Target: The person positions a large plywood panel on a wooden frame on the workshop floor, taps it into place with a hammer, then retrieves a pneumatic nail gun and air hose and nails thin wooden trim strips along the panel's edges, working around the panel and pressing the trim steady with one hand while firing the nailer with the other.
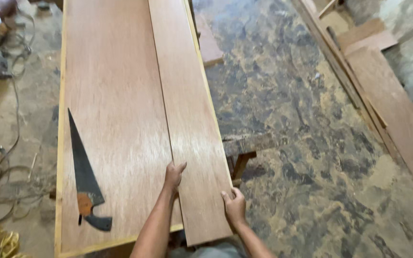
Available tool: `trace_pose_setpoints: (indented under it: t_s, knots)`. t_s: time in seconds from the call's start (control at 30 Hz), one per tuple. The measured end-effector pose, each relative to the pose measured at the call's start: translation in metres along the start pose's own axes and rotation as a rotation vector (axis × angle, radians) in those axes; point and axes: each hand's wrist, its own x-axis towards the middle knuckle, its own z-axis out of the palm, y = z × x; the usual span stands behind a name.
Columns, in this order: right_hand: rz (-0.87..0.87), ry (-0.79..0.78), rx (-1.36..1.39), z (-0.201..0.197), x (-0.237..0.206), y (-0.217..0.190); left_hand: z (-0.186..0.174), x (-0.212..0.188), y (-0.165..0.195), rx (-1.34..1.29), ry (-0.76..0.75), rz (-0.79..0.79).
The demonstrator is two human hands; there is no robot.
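Gripping narrow plywood strip (187,119) w/ left hand (173,175) & right hand (234,206), both grips closed on edges.

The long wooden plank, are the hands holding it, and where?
Yes. Both hands hold the narrow plank near its close end: the left hand on its left edge, the right hand on its right edge.

Plywood-topped bench (111,71): handsaw (86,179), narrow plywood strip (192,129).
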Motion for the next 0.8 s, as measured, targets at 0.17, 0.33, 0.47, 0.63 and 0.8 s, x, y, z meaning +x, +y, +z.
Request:
trace_pose_setpoints:
  t_s: [0.17,0.33,0.47,0.63,0.8]
  knots:
    - [-0.114,0.102,-0.045,-0.007,-0.008,-0.008,-0.001,-0.001,-0.001,-0.083,-0.071,0.074]
    - [-0.130,0.159,-0.119,-0.016,-0.014,-0.018,0.003,0.000,-0.008,-0.287,-0.154,0.062]
    - [-0.125,0.167,-0.114,-0.020,-0.009,-0.025,0.006,0.007,-0.010,-0.268,-0.125,0.021]
    - [-0.090,0.135,-0.179,-0.016,-0.016,-0.031,-0.002,0.008,-0.012,-0.345,-0.169,0.010]
    - [-0.076,0.135,-0.222,-0.018,-0.037,-0.031,-0.006,-0.006,-0.018,-0.388,-0.177,-0.023]
